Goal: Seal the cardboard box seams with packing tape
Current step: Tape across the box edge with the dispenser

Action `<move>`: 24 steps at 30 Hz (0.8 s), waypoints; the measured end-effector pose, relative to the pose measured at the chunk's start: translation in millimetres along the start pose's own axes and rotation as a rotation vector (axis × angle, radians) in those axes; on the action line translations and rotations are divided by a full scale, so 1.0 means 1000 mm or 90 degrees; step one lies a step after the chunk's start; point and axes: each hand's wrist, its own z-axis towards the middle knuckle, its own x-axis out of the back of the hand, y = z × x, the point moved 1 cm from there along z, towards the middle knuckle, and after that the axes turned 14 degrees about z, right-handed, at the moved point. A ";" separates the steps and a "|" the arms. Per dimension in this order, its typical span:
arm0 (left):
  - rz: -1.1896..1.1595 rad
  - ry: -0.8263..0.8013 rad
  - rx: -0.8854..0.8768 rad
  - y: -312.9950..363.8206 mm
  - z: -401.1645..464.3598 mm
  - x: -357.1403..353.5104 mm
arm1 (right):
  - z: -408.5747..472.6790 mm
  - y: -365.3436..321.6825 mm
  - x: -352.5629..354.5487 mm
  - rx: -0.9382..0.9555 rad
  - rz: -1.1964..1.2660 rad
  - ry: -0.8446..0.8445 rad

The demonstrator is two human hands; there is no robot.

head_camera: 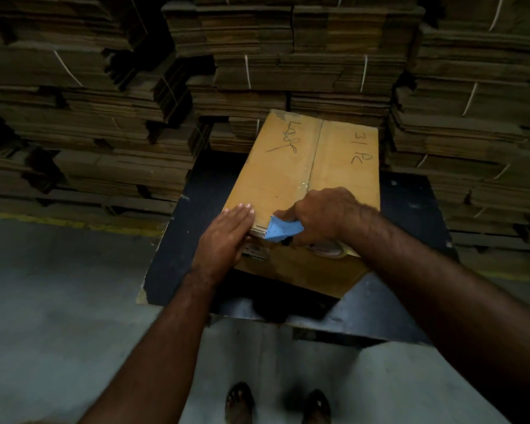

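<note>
Far left we see stacks of flattened cardboard [83,123], bundled with white string and piled against the back. In front of them a yellow floor line [71,223] runs along the grey concrete floor [52,301].

Moving in: the dark platform [178,240], black top, chipped at its near left corner. The cardboard box [300,166] sits on it, flaps closed, centre seam running away from us. Handwriting in marker on both top flaps.

Our left hand [227,237] lies flat on the box's near left top edge, fingers straight and together, palm pressing down. It grips nothing.

Just right of it, the blue tape dispenser [283,229] sits at the box's near top edge, over the centre seam. Our right hand [325,217] is curled around its handle, knuckles up. The tape roll [328,249] shows below the right hand, against the box's near face. A glossy patch on the seam just beyond the right hand looks like clear tape; we cannot tell how far it reaches.

A printed label on the near face sits below the left hand, unreadable.

Bottom centre, two sandalled feet [277,403] on the floor.

Far right: more stacked cardboard [471,117], same string ties.
</note>
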 end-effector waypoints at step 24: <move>0.084 -0.102 -0.036 0.068 0.040 -0.018 | -0.036 0.071 -0.012 -0.025 0.066 -0.016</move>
